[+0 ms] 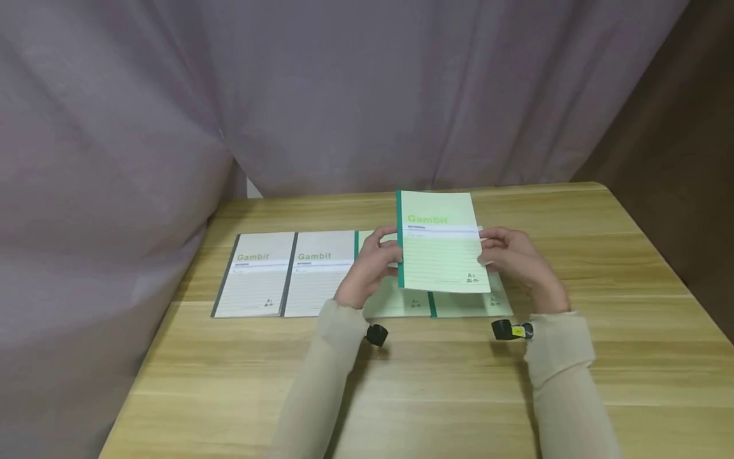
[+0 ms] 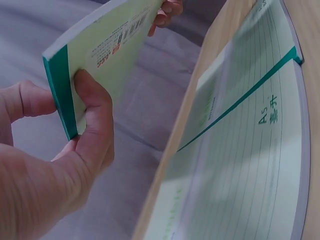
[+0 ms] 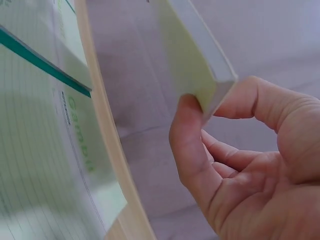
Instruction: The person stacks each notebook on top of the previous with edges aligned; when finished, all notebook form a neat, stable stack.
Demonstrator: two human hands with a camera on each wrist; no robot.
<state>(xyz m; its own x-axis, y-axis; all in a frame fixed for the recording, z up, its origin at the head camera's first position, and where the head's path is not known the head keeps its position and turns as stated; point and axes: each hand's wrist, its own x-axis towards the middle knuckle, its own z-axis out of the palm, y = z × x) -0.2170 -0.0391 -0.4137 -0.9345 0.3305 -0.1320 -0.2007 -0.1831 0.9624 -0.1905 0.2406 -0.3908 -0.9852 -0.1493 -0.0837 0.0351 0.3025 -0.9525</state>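
Note:
Between both hands a pale green notebook (image 1: pixel 441 255) with a teal spine is held up above the table, its "Gambit" cover facing the head camera. My left hand (image 1: pixel 375 264) pinches it at the spine, thumb on the front and fingers behind, where the left wrist view shows a barcode on the back cover. At the opposite edge my right hand (image 1: pixel 518 258) pinches the page side between thumb and fingers. Below it lie two more green notebooks (image 1: pixel 395 306) (image 2: pixel 240 165), side by side and partly hidden by the raised one and the left hand.
Two white notebooks with dark spines, a left one (image 1: pixel 252 287) and one beside it (image 1: pixel 315 287), continue the row on the wooden table (image 1: pixel 447 395). Grey curtains (image 1: pixel 344 95) hang behind the table and along its left side.

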